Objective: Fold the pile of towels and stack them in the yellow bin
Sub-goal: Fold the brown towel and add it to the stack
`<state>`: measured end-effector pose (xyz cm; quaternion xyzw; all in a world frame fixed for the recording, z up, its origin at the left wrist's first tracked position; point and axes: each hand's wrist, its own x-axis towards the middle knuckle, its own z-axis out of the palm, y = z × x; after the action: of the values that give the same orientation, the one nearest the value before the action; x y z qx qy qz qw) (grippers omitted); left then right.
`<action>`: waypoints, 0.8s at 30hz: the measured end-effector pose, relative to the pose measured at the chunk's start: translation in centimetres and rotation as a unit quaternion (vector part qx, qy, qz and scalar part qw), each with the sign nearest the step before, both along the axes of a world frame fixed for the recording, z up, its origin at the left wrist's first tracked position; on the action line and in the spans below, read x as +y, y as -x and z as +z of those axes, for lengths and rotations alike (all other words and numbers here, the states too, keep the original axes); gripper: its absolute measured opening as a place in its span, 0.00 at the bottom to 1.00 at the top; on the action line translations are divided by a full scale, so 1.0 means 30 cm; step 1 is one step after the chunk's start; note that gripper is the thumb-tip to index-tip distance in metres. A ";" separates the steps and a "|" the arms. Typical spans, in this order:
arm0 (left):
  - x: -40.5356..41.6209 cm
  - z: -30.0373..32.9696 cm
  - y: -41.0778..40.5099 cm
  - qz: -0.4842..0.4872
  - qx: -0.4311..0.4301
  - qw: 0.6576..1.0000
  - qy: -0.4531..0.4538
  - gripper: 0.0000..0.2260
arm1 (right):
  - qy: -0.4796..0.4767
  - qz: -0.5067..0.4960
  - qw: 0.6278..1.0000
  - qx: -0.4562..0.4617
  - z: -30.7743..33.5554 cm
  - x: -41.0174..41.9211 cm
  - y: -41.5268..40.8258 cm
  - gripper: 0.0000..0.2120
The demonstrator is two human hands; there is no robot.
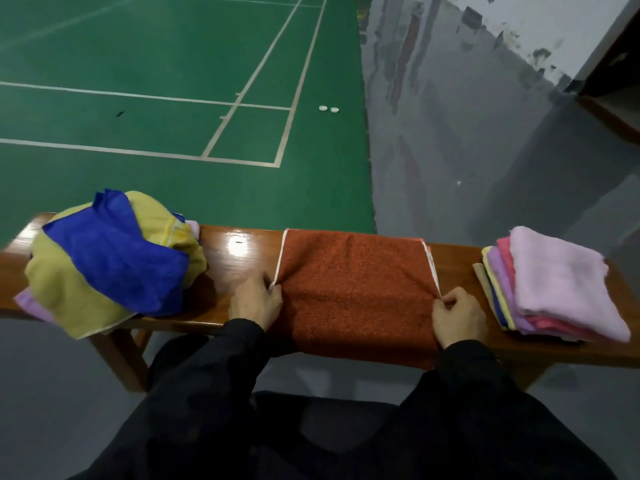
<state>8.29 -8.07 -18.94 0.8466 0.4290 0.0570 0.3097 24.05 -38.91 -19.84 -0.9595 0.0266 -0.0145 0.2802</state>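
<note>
A rust-orange towel [356, 289] lies spread across the middle of the wooden bench [239, 251], its near part hanging over the front edge. My left hand [256, 301] pinches its left white-trimmed edge. My right hand [457, 315] pinches its right edge. A loose pile of towels [110, 261], blue over olive-yellow with some lilac underneath, sits at the bench's left end. A stack of folded towels [557, 282], pink and lilac on top, rests at the right end. No yellow bin is in view.
Beyond the bench lie a green court floor [173, 64] with white lines and a grey glossy floor [467, 150]. Two small white objects [328, 109] lie on the court. My dark-clothed legs are under the bench's front edge.
</note>
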 end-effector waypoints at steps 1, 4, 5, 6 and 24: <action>0.002 -0.007 0.001 -0.012 0.023 1.000 0.000 0.06 | 0.014 0.001 1.000 -0.003 -0.011 -0.003 0.007 0.06; -0.004 -0.013 -0.009 -0.041 0.065 0.997 -0.004 0.09 | 0.029 -0.004 1.000 -0.005 -0.015 -0.006 0.013 0.08; -0.006 -0.014 -0.013 -0.045 0.070 0.996 -0.008 0.10 | 0.030 -0.003 1.000 -0.005 -0.013 -0.004 0.010 0.08; -0.006 -0.017 -0.017 -0.047 0.072 0.996 -0.013 0.11 | 0.031 -0.002 1.000 -0.002 -0.010 -0.001 0.009 0.08; -0.038 -0.032 -0.151 -0.031 -0.017 0.998 0.053 0.11 | -0.010 -0.039 0.998 0.053 0.009 0.031 -0.064 0.16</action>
<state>12.83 -9.20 -19.91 0.8409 0.4000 0.0392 0.3626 25.97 -37.98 -19.57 -0.9542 0.0794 0.0258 0.2873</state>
